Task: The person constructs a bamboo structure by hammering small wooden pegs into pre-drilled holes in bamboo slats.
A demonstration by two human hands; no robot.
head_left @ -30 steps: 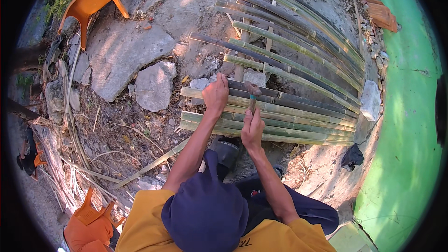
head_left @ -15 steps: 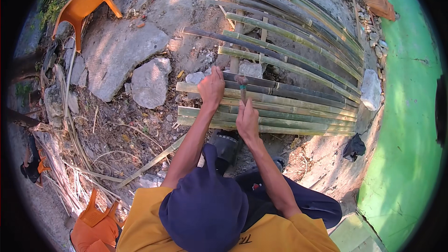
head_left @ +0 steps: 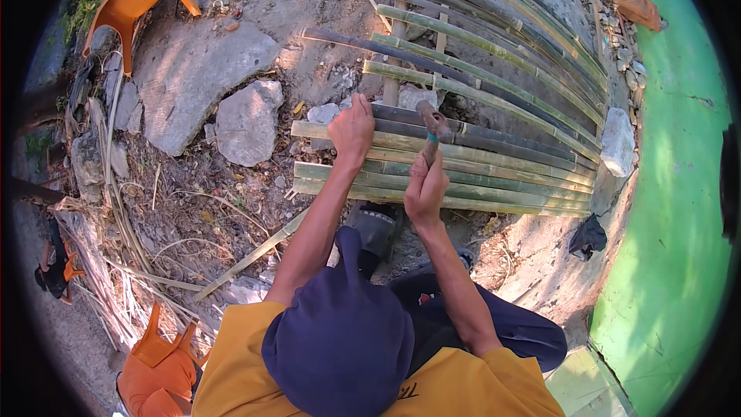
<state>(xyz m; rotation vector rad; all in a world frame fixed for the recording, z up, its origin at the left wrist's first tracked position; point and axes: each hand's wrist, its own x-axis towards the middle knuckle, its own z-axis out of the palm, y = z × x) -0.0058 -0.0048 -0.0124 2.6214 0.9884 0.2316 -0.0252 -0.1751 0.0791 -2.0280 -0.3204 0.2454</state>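
Note:
My right hand [head_left: 426,191] is wrapped round the handle of a hammer [head_left: 433,125], whose metal head is raised above the dark bamboo slats. To its left, my left hand [head_left: 352,134] is closed with fingertips together at the left end of a dark bamboo slat [head_left: 478,137]. What those fingers pinch, if anything, is hidden. Green and tan bamboo slats [head_left: 463,187] lie side by side below the hammer. More slats [head_left: 494,83] fan out beyond, resting across a wooden crosspiece [head_left: 397,38].
Broken concrete slabs [head_left: 251,122] lie at left, near an orange plastic chair [head_left: 133,1]. Bamboo strips [head_left: 251,262] litter the ground. A pale block [head_left: 617,143] stands at the slats' right ends, beside a green surface [head_left: 671,208]. A black bag [head_left: 588,238] lies near it.
My right hand and the hammer have moved up and to the right, away from my left hand. My left hand stays at the slat's end.

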